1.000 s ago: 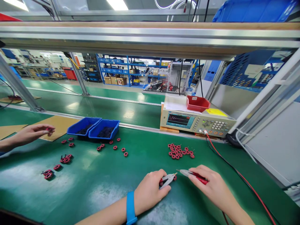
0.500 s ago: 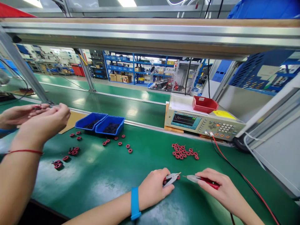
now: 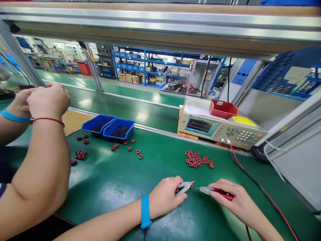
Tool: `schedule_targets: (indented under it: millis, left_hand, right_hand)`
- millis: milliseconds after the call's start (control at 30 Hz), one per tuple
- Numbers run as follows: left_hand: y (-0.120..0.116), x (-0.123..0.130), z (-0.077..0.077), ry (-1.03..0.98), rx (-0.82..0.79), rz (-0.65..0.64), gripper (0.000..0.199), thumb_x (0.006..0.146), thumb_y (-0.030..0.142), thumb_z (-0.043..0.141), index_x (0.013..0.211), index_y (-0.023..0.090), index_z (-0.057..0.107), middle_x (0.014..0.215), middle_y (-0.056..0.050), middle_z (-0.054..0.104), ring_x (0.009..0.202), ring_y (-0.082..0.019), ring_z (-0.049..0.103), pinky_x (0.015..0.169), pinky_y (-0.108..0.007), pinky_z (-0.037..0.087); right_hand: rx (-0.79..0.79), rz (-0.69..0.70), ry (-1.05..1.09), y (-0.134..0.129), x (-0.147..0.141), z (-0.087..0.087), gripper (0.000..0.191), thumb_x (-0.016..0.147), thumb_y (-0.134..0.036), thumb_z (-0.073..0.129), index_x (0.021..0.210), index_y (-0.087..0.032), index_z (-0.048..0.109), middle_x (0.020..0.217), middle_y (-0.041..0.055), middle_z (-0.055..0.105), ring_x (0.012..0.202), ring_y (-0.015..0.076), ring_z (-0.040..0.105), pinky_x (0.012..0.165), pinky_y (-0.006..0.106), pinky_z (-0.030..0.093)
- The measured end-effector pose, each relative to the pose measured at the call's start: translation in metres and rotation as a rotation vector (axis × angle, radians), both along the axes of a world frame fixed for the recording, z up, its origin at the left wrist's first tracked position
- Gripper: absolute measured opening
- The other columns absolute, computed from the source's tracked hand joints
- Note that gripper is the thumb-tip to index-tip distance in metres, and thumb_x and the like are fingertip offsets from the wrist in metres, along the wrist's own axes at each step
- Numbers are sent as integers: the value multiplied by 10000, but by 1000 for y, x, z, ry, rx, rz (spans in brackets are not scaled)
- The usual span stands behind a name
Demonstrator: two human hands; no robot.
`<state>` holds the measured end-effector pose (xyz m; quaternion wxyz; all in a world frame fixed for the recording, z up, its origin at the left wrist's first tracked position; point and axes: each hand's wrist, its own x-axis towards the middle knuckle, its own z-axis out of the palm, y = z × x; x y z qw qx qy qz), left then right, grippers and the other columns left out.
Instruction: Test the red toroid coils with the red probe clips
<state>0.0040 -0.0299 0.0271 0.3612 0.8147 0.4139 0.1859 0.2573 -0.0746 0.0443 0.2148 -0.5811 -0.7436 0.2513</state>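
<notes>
On the green bench, my left hand [image 3: 165, 194], with a blue wrist strap, is closed round a metal-jawed test clip [image 3: 185, 186]. A small red wound ring coil [image 3: 192, 186] sits at the tip of this clip. My right hand [image 3: 229, 194] is closed on a second test clip, red-handled [image 3: 223, 194], whose thin tip points left at the coil with a small gap between them. Behind my hands lies a cluster of similar red coils [image 3: 198, 160]. Whether the clip tips grip the coil's leads is too small to tell.
A bench tester [image 3: 220, 129] with a lit screen stands at the back right, a red tray [image 3: 223, 109] on top. Red and black cables [image 3: 250, 177] run along the right. Blue bins [image 3: 131, 129] stand back left, near scattered coils [image 3: 129, 148]. A co-worker's hands [image 3: 47, 98] are at left.
The co-worker's forearm has swung up and right, hiding some coils at left. On the tester screen, the green OK has given way to an orange-red mark. My hands stay almost in place.
</notes>
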Motion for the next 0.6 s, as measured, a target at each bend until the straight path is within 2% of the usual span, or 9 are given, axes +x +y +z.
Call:
schedule_targets:
  millis: [600]
  left_hand:
    - [0,0,-4,1,26,13,110,757,270,580,778,180,521,700,29,531,624,-108,444,570,-224,273]
  right_hand:
    - [7,4,10,2,-1,3,303,912,-437,469,934,-234,693,879,40,626,764,177,598,694,270,451]
